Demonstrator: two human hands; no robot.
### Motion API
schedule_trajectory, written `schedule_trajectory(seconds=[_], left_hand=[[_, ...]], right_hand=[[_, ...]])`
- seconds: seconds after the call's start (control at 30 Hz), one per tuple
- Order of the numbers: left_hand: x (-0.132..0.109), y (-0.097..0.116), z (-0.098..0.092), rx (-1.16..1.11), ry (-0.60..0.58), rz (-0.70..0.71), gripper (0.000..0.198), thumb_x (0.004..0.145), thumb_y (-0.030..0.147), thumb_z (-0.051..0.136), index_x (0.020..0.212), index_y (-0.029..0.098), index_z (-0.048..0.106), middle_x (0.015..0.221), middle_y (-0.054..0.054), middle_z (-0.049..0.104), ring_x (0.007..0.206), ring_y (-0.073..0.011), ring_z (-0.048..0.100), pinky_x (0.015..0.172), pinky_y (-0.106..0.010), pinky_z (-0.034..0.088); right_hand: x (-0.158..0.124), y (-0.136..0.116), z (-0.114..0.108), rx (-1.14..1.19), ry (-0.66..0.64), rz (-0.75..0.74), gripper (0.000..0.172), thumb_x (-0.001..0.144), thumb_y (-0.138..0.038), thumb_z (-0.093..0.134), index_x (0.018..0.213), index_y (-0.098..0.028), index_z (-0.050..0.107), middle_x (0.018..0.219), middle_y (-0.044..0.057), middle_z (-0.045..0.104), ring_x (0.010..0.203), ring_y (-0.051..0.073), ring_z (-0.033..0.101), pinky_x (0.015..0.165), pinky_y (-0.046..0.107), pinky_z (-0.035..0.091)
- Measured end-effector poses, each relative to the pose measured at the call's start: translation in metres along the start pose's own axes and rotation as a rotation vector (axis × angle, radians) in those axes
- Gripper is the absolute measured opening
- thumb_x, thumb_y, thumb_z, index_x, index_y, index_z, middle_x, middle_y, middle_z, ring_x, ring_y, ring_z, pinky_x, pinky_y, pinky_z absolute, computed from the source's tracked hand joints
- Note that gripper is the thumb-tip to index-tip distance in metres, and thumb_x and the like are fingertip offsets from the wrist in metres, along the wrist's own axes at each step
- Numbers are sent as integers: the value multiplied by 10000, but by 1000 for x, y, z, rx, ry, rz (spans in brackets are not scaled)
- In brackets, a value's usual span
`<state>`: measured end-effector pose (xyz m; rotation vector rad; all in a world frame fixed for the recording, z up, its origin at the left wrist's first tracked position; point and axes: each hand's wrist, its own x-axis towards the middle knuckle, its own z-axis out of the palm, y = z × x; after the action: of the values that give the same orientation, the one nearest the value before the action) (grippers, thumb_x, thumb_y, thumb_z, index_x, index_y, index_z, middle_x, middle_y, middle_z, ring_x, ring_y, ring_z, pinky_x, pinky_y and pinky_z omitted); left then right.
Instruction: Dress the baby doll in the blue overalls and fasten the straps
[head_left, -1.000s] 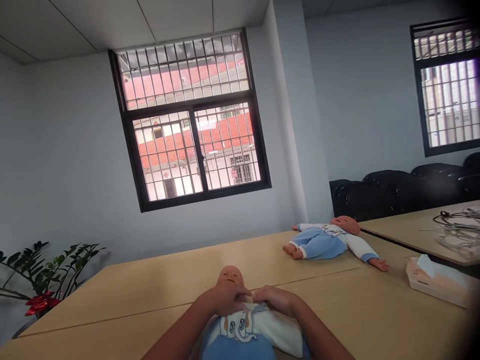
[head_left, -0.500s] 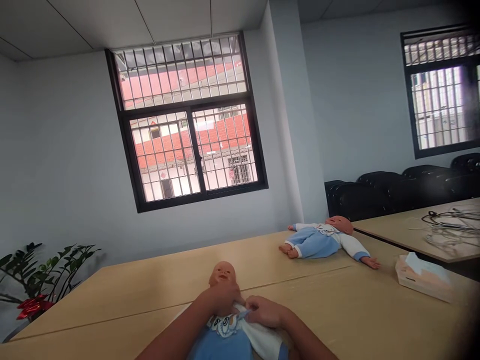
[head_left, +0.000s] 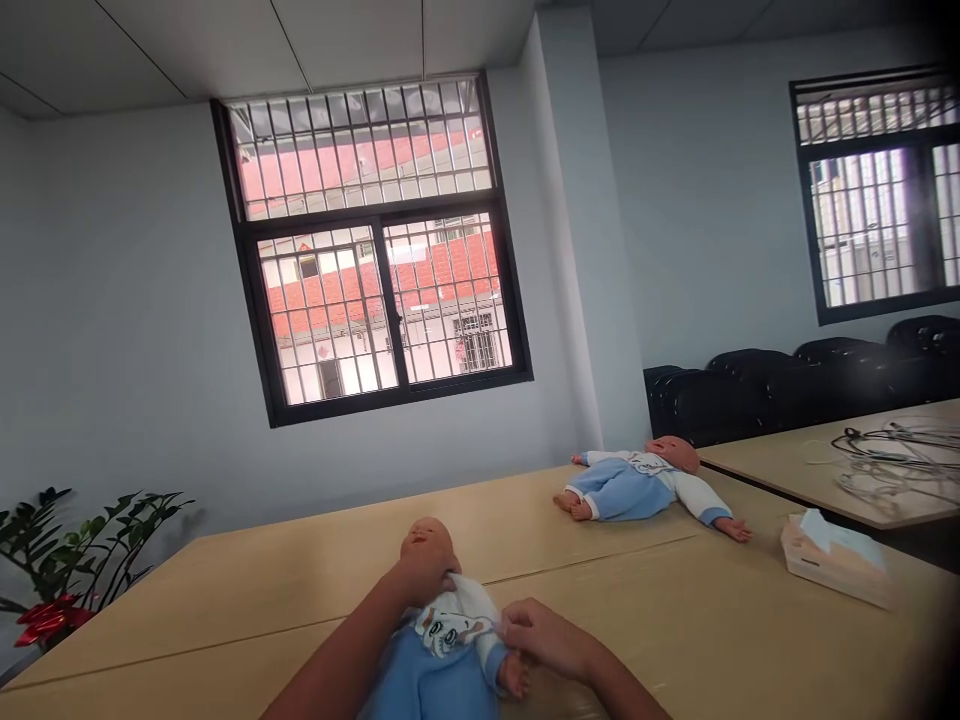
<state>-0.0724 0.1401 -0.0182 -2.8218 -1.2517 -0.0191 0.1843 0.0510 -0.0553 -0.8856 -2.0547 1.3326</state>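
Note:
A baby doll (head_left: 431, 690) in a white top with a cartoon face and blue trousers lies on its back on the table in front of me. My left hand (head_left: 426, 582) is closed at its neck and collar, hiding the chin. My right hand (head_left: 551, 638) has its fingers pinched at the side of the white top (head_left: 466, 602), by the doll's sleeve. Below my right fingers the doll's own hand (head_left: 514, 674) sticks out of the blue cuff.
A second baby doll (head_left: 630, 488), dressed alike, lies farther back on the wooden table (head_left: 300, 560). To the right stands a tissue box (head_left: 836, 562). Tangled cables (head_left: 892, 450) lie on another table, with black chairs (head_left: 750, 385) behind. A potted plant (head_left: 90, 550) is at left.
The doll's head and my left hand have shifted slightly left. My right hand has moved right and a little down along the top, and the doll's hand now shows from the sleeve.

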Motion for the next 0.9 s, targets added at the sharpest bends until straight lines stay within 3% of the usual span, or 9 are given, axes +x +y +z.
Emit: schedule_trajectory(seconds=[0.1,0.23,0.37,0.47,0.57,0.67,0.77,0.8,0.9], left_hand=[[-1,-3,4,-10,32,-63,198,849,286,674,1022,237,758,1092,-79,772,1139,-307,651,985,-405,456],[1,1,11,-32,57,-93,187,860,255,643,1009,236,754,1087,-74,773,1153,-295,635,980,-388,445],[4,4,16,-56,78,-110,167,852,239,644,979,214,750,1084,-87,771,1133,-300,635,963,-392,445],[5,7,19,-80,104,-123,154,850,248,650,962,210,749,1068,-92,769,1133,-308,628,958,-398,447],[4,10,20,-116,137,-135,157,850,267,652,953,205,753,1057,-101,767,1119,-314,632,951,-403,457],[-6,11,20,-177,189,-135,210,877,297,636,1032,210,747,1101,-96,757,1107,-292,641,961,-389,468],[-28,8,18,-253,251,-108,260,913,322,614,1126,219,722,1182,-78,735,1133,-249,635,1003,-358,465],[-37,7,18,-277,267,-93,253,931,336,600,1118,219,724,1183,-72,734,1139,-236,633,1017,-347,461],[-66,4,19,-336,289,-50,278,978,404,553,1053,227,753,1118,-56,752,1111,-212,643,1023,-327,463]], right_hand=[[-17,-16,15,-155,58,-118,354,882,-485,554,686,-194,601,701,18,668,671,173,582,676,275,404],[-23,-11,38,-613,271,-155,200,817,-411,659,788,-217,697,817,54,725,762,214,606,730,295,404],[-15,21,56,-776,187,-279,236,830,-449,658,734,-234,681,800,74,740,804,248,622,885,353,438],[-15,33,60,-793,200,-186,227,832,-440,657,746,-230,673,755,63,740,778,262,645,1009,440,407],[-24,25,55,-733,320,0,209,880,-396,583,885,-227,706,909,98,767,894,303,687,938,425,459],[-32,10,48,-653,350,106,294,886,-338,561,1117,-225,703,1158,130,738,1045,317,686,895,391,506],[-33,-3,52,-721,351,-15,613,830,-266,645,1433,-214,548,1463,175,569,1299,371,562,1056,468,466],[-34,-7,59,-758,334,-97,628,838,-254,660,1452,-226,534,1485,175,547,1331,380,531,1079,491,455],[-42,-16,97,-809,219,-307,351,954,-304,631,1304,-280,639,1377,124,623,1221,310,599,1020,470,515]])
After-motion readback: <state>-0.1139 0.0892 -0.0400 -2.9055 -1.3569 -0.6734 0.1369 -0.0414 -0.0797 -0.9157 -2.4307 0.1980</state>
